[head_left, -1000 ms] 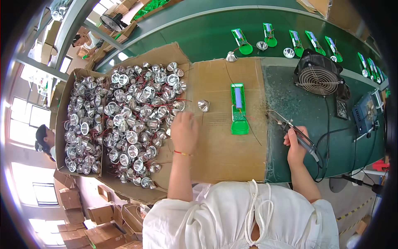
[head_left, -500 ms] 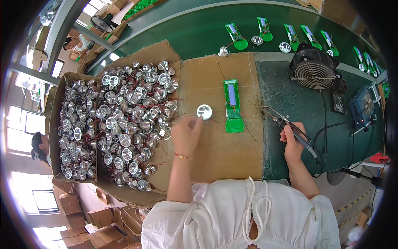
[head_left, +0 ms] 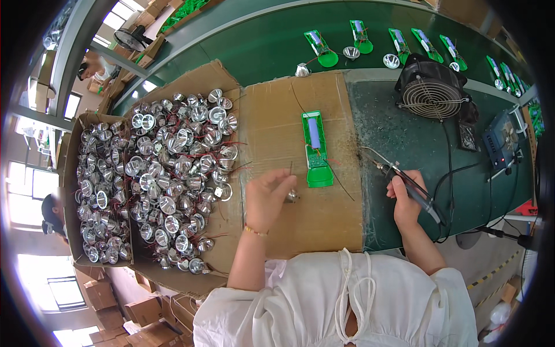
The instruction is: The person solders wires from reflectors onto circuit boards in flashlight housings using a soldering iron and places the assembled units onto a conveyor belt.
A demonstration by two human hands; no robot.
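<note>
Cardboard-topped bench (head_left: pixel 381 222), got one green casing (head_left: pixel 319 176), one reflector (head_left: pixel 293 198) pinched in left hand (head_left: pixel 267 199), one soldering iron (head_left: pixel 428 206) gripped in right hand (head_left: pixel 406 199).

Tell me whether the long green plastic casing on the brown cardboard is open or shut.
Open: no cover lies over the long green plastic casing, and the blue cylindrical battery inside shows plainly.

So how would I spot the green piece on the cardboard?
Find the flat cardboard sheet right of the heaped silver reflectors. The green casing lies there, beyond and right of the left hand. Similar casings line the green surface behind; only this one lies on that sheet.
</note>
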